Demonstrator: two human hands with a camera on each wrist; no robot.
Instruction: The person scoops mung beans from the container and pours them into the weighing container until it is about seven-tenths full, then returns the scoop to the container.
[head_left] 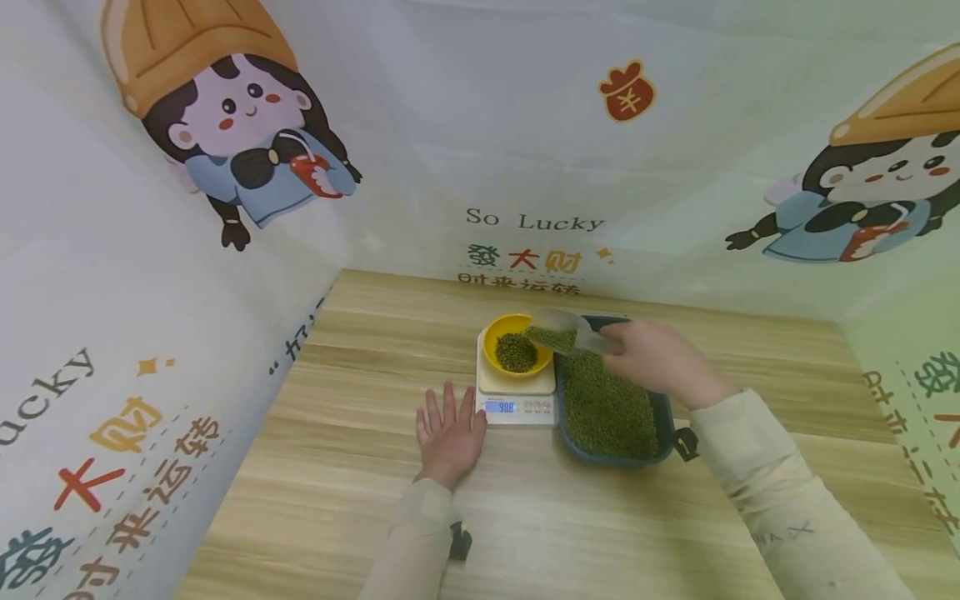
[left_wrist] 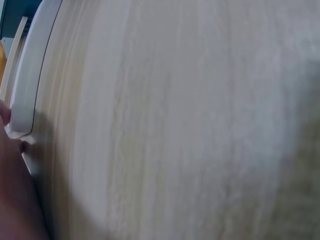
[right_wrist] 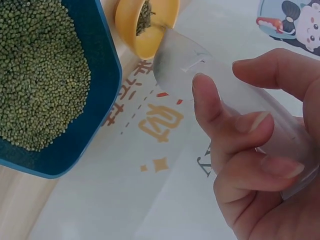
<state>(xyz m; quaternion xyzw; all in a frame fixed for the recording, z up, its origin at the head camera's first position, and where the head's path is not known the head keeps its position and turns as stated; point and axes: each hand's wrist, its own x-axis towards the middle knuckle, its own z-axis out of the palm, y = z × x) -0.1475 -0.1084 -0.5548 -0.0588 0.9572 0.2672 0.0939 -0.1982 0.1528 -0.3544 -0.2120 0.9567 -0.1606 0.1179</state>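
My right hand (head_left: 656, 358) grips the handle of a translucent plastic scoop (head_left: 557, 327) loaded with green mung beans. The scoop's tip is over the rim of a yellow bowl (head_left: 491, 354), which has a small heap of mung beans (head_left: 516, 353) inside. Under the bowl stands a white kitchen scale (head_left: 517, 385), its lit display (head_left: 500, 407) reading about 98.8. My left hand (head_left: 452, 437) lies flat on the table with fingers spread, its thumb at the scale's left edge. In the right wrist view, curled fingers wrap the scoop (right_wrist: 182, 62) near the yellow bowl (right_wrist: 172, 12).
Right of the scale sits a blue tub (head_left: 611, 459) full of mung beans (head_left: 607, 404). A black strap end (head_left: 686, 443) shows beside it. The wood-grain table (head_left: 360, 367) meets a printed cloth backdrop (head_left: 420, 150) at the back and sides.
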